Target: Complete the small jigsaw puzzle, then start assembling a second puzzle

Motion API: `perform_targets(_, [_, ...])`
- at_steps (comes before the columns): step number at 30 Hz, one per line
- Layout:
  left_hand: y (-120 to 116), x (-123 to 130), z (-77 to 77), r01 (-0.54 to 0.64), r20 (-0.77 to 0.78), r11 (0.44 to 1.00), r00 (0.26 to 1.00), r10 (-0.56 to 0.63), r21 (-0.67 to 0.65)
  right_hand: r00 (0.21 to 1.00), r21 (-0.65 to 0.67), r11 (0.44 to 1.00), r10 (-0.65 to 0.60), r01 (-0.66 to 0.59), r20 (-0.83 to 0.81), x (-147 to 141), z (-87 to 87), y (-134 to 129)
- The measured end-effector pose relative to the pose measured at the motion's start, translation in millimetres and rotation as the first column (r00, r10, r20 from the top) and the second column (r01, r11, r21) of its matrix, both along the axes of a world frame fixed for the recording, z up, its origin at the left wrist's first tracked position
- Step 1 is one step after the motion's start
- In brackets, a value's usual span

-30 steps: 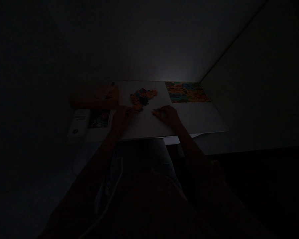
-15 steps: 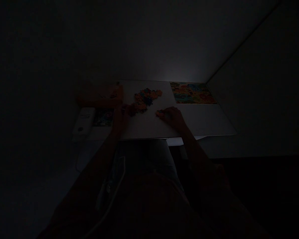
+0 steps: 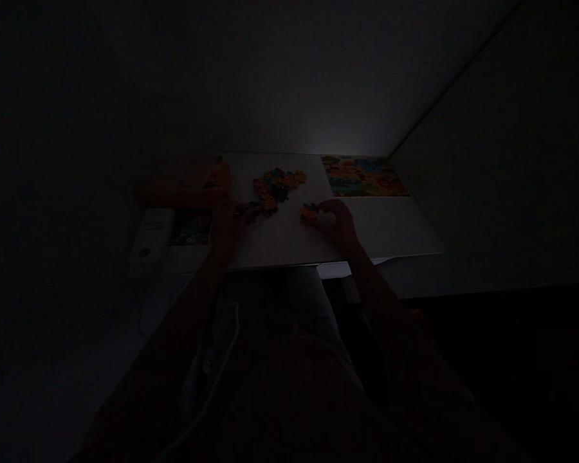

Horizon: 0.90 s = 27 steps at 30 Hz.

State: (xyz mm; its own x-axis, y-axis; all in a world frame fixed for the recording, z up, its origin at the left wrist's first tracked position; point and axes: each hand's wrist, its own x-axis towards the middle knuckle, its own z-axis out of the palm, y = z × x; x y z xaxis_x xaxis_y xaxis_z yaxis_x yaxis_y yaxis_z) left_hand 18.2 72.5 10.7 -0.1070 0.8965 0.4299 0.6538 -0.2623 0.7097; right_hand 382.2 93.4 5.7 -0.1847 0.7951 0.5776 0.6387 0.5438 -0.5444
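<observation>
The view is very dark. A heap of jigsaw puzzle pieces (image 3: 276,186), orange, dark blue and teal, lies on the white tabletop (image 3: 282,241). My right hand (image 3: 338,226) is to the right of the heap, its thumb and a finger closed around a small orange and dark cluster of puzzle pieces (image 3: 309,212); how many are joined is unclear. My left hand (image 3: 228,225) rests at the heap's near left edge, fingertips among the pieces there. Shadow hides whether those fingers grip one.
A colourful printed picture (image 3: 364,176) lies at the back right. At the left are an orange box or pouch (image 3: 183,188), a white box-shaped device (image 3: 152,235) and a dark patterned sheet (image 3: 192,228). A wall rises behind the table.
The view has shifted slightly, so the table sits a little further left. My right fingers have opened a bit around the cluster, showing more of it. My left hand stays by the heap.
</observation>
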Motion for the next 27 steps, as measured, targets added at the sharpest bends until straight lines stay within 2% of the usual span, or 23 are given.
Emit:
perform_targets(5, [0,2,-1.0,0.024,-0.042,0.999,0.999,-0.025,-0.022,0.997,0.173,0.982,-0.078,0.076,0.006,23,31.4,-16])
perform_targets(7, [1,2,-1.7,0.032,-0.059,0.999,0.998,-0.034,-0.032,0.994,0.183,0.978,-0.107,0.102,0.018,37,38.0,-18])
perform_targets(10, [1,2,-1.3,0.013,-0.087,0.999,0.996,-0.017,-0.047,0.984,0.1,0.981,-0.17,0.164,0.049,57,32.8,-17])
perform_targets(15, [2,5,0.4,0.015,-0.157,0.999,0.987,-0.022,-0.045,0.924,-0.083,0.939,-0.31,0.335,0.223,76,4.7,-19])
perform_targets(19, [4,8,-2.1,0.027,-0.22,0.994,0.974,-0.05,-0.106,0.882,-0.113,0.909,-0.351,0.402,0.314,65,-7.5,-27])
perform_targets(23, [7,9,-9.2,0.012,-0.283,0.994,0.958,-0.043,-0.112,0.915,-0.1,0.948,-0.259,0.302,0.31,33,-14.3,-26])
perform_targets(27, [9,6,-14.1,0.003,-0.24,0.996,0.97,-0.023,-0.084,0.941,-0.132,0.966,-0.177,0.223,0.289,3,-18.5,-16])
